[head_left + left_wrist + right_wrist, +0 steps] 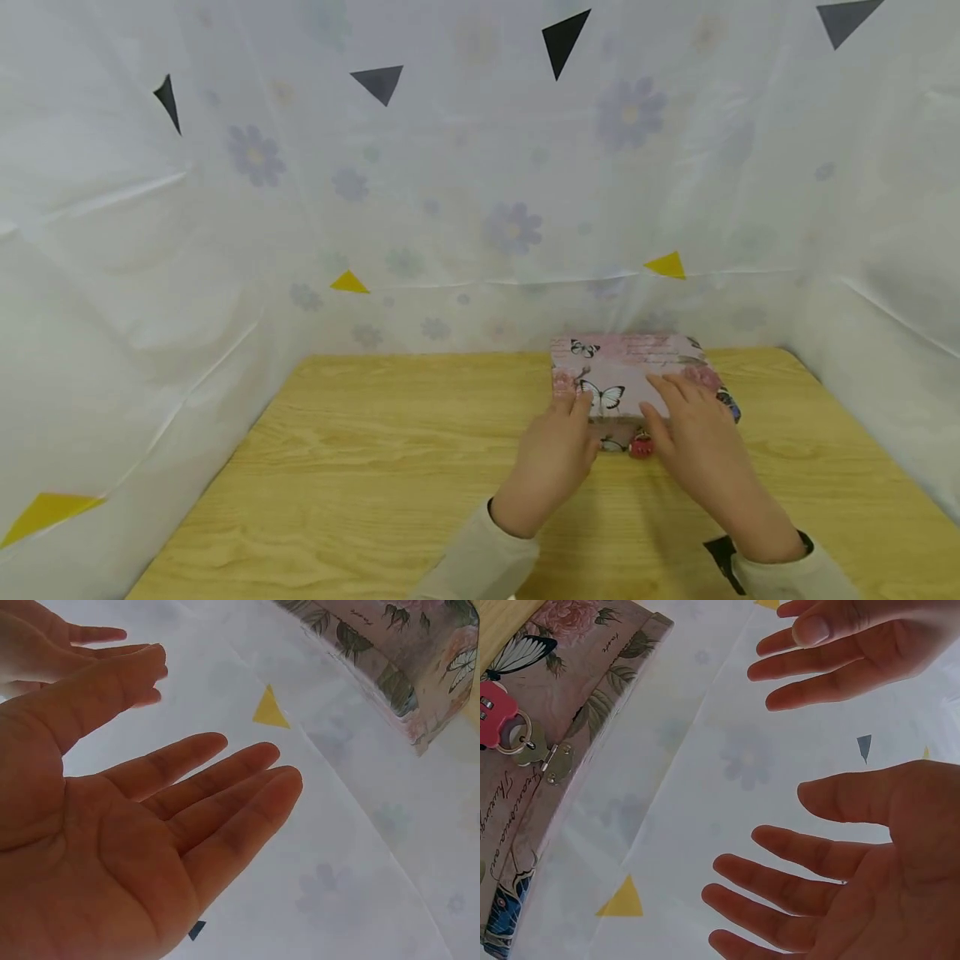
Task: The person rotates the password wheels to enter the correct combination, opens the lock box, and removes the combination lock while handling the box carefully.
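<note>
The scene is backed and flanked by a white sheet [450, 167], by which most of the head view is filled. Below it, the lower part of the frame is taken up by a wooden counter [390, 467]. The box [622, 367], patterned with flowers and butterflies, is set right of centre near the counter's far edge, and it is seen closed. In front of it, at lower right of the frame, the left hand [551, 458] and the right hand [701, 442] are held well apart from each other, with fingers extended and nothing gripped; in both wrist views a gap is seen between fingers and box, so no contact appears to be made. On the box's front a red lock [495, 716] is hung by its shackle at a metal clasp [555, 765], seen at left of the right wrist view; whether it is fastened cannot be told. Smallest of all, yellow triangles [666, 265] are stuck to the sheet. As far as can be judged, the box has been placed and reached for, but it is not yet grasped, and any handling of box or lock is left to be done.
</note>
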Tool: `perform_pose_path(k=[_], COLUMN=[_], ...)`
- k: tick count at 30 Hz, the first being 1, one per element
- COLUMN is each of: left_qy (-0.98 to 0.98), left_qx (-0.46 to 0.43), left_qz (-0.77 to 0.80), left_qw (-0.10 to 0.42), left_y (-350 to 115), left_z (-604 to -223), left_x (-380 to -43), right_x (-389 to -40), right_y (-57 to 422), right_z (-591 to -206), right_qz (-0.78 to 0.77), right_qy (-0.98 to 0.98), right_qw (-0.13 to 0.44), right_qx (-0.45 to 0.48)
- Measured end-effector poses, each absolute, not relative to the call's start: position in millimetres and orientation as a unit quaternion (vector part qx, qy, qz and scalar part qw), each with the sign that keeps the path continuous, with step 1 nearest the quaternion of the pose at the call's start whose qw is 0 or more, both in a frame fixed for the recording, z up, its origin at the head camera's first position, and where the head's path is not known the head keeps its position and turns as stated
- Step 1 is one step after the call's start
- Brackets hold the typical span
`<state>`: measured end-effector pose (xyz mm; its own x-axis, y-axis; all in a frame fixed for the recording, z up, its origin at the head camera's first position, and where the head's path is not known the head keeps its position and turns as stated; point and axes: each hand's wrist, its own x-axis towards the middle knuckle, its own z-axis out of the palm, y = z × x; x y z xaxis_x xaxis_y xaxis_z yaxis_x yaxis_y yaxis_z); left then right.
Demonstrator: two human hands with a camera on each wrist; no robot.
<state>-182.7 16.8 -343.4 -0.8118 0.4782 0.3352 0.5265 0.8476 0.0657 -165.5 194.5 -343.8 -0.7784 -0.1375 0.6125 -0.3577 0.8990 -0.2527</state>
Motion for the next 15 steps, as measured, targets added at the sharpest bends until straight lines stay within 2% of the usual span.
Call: perform_pose_path(k=[6, 15], left_qy=[-0.944, -0.953], left_qx=[-0.288, -0.257], left_qz=[-0.093, -0.161], left_qw=[0.129, 0.000], left_y=[24, 44], left_z=[-349, -354], left_x=[-183, -193], right_x=[-168, -167], right_y=[199, 213], right_z=[-345, -350], right_qz=[0.210, 0.286], right_qy=[-0.927, -0.943], right_qw=[0.281, 0.132], right_qx=[0.135, 0.104])
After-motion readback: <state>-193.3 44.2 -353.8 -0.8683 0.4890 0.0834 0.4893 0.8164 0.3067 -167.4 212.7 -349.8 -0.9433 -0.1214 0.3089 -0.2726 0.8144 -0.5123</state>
